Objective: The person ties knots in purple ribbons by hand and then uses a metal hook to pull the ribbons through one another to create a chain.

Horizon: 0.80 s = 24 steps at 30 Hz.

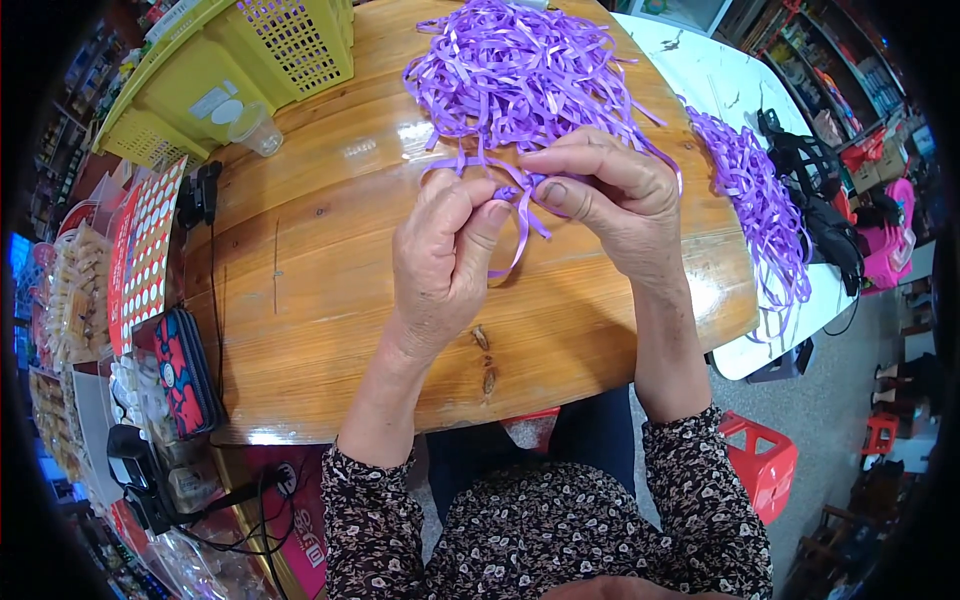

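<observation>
Purple ribbon (508,192) in both hands (440,245) (632,205), room L on tbl (335,265), edge (747,295) R

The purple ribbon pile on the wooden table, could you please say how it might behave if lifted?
The purple ribbon pile would probably sag, given its loose loops; its narrow strips suggest lightness; and tangled strands may drag others along.

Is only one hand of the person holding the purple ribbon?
No, the left hand and the right hand both pinch the purple ribbon, just in front of the loose ribbon pile on the table.
</observation>
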Tool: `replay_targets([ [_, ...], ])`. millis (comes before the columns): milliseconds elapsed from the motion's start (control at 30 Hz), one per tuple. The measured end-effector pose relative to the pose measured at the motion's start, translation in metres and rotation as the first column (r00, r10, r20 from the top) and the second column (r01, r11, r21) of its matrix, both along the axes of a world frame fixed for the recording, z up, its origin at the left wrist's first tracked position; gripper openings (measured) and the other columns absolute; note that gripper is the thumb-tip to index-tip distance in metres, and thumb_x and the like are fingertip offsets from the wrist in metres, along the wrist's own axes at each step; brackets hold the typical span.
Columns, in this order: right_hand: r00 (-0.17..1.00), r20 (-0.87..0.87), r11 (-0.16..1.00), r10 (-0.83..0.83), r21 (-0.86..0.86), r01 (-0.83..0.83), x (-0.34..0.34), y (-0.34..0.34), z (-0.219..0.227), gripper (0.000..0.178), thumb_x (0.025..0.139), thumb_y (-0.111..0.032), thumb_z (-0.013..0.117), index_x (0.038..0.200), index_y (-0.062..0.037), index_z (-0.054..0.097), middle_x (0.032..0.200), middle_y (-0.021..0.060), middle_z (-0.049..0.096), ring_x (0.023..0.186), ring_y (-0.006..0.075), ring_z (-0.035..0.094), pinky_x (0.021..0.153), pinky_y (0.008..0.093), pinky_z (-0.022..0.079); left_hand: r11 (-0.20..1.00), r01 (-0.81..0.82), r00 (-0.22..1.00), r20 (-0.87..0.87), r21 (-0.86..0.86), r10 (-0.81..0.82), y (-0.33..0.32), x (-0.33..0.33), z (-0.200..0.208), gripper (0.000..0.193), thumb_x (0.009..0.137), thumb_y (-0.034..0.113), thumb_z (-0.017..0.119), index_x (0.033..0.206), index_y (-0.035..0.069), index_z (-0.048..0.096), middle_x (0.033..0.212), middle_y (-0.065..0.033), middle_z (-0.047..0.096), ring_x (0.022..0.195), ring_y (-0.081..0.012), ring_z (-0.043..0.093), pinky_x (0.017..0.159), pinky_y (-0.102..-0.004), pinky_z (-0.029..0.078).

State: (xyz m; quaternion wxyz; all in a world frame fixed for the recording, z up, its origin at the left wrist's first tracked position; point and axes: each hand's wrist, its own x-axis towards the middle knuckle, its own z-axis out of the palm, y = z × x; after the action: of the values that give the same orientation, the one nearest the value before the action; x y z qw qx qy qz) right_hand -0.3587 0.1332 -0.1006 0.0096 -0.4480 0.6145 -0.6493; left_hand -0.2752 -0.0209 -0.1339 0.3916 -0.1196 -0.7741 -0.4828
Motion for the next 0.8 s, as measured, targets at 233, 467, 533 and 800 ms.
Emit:
replay_targets([
  [233,0.985,-0.169,1.000,-0.013,0.015,0.016,-0.0026,-0.0017,-0.0011,0.018,0.076,-0.002,0.069,0.093,-0.0003,0.069,0.082,0.0064,0.064,0.076,0.0123,0.057,0.065,0.0225,0.045,1.000,-0.005,1.000,-0.027,-0.025,0.004,-0.0006,0.0015,0.0016,0.008,0.084,0.003,0.061,0.090,-0.002,0.060,0.068,-0.0057,0.044,0.060,-0.0158,0.043,0.053,-0.0273,0.035],
  [467,0.961,-0.276,0.998,-0.036,0.035,0.047,-0.0025,-0.0052,-0.0044,0.017,0.074,-0.004,0.070,0.091,-0.0016,0.070,0.080,0.0057,0.065,0.074,0.0147,0.057,0.065,0.0248,0.045,0.998,-0.024,0.997,-0.072,-0.062,0.019,-0.0003,0.0013,0.0006,0.009,0.084,0.005,0.062,0.089,-0.002,0.060,0.067,-0.0062,0.044,0.059,-0.0167,0.043,0.052,-0.0281,0.035],
  [533,0.961,-0.276,0.999,-0.024,0.038,0.036,-0.0031,-0.0054,-0.0049,0.018,0.074,-0.004,0.070,0.092,-0.0015,0.070,0.080,0.0057,0.065,0.074,0.0149,0.058,0.065,0.0250,0.045,0.998,-0.023,0.994,-0.110,-0.062,0.016,-0.0018,0.0002,-0.0010,0.009,0.084,0.005,0.062,0.089,-0.002,0.061,0.067,-0.0065,0.045,0.059,-0.0173,0.043,0.052,-0.0283,0.036],
  [800,0.961,-0.277,0.998,0.019,0.055,-0.004,-0.0019,-0.0024,-0.0032,0.019,0.075,-0.002,0.068,0.094,-0.0002,0.069,0.085,0.0071,0.064,0.076,0.0138,0.057,0.064,0.0232,0.045,0.986,-0.080,0.989,-0.138,-0.146,0.060,-0.0037,-0.0004,-0.0010,0.012,0.083,0.007,0.064,0.091,0.000,0.061,0.067,-0.0090,0.050,0.058,-0.0212,0.051,0.050,-0.0315,0.040],
])
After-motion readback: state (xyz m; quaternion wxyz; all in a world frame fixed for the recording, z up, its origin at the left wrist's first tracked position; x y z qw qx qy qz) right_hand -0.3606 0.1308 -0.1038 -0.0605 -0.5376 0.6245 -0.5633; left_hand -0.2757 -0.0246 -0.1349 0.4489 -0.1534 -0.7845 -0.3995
